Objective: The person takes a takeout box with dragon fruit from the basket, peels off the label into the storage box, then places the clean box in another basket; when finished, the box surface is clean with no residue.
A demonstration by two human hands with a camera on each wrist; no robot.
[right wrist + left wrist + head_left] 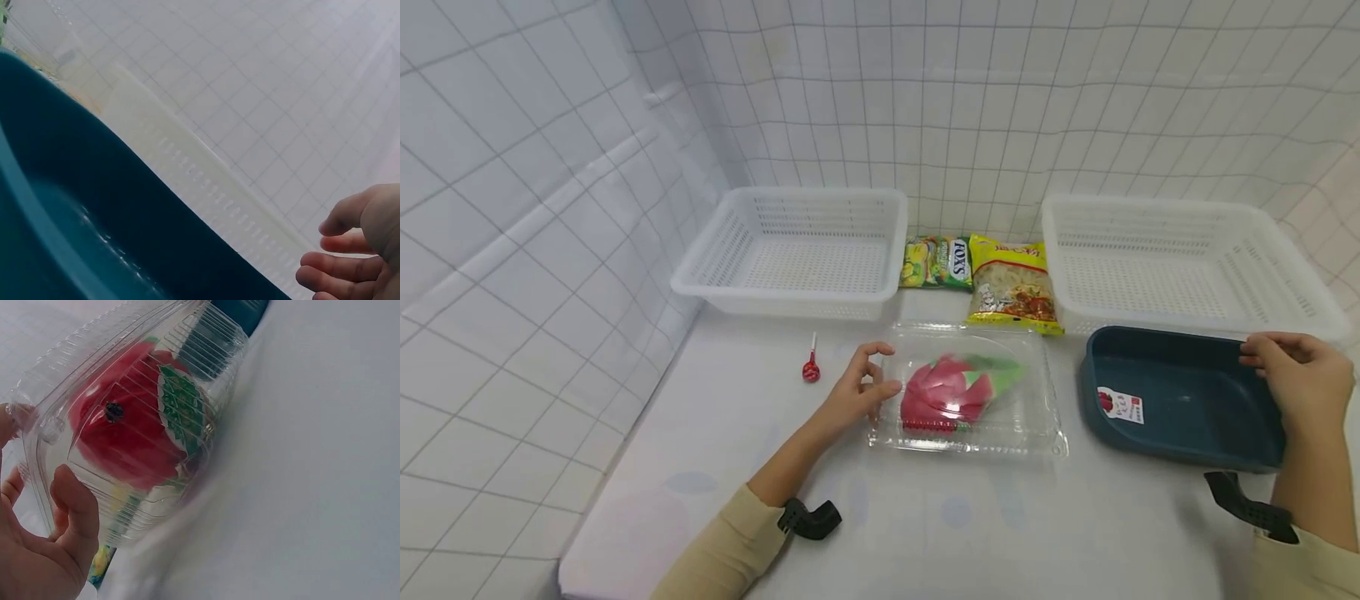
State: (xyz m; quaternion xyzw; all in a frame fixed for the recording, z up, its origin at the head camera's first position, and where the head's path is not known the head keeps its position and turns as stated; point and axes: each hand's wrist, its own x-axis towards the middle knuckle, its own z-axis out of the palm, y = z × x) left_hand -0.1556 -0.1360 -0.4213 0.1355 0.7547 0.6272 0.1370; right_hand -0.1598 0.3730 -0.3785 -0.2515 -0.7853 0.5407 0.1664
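Observation:
A clear plastic clamshell box (985, 429) lies in the middle of the table, its lid down over a pinkish-red and green fruit-shaped item (942, 390). At the box's left side is my left hand (855, 390), fingers bent and spread, thumb and forefinger at its edge. The left wrist view has the thumb (76, 506) in front of the box wall. Over the right end of a dark blue basin (1187, 417) hovers my right hand (1303, 375), loosely curled. In the right wrist view these fingers (337, 267) hold nothing and look apart from the basin.
White perforated baskets stand at the back left (790, 296) and back right (1165, 321). Between them lie a green Fox's packet (938, 262) and a yellow noodle packet (1015, 287). A red lollipop (811, 369) lies left of the box. Gridded white sheeting (895, 100) rises behind.

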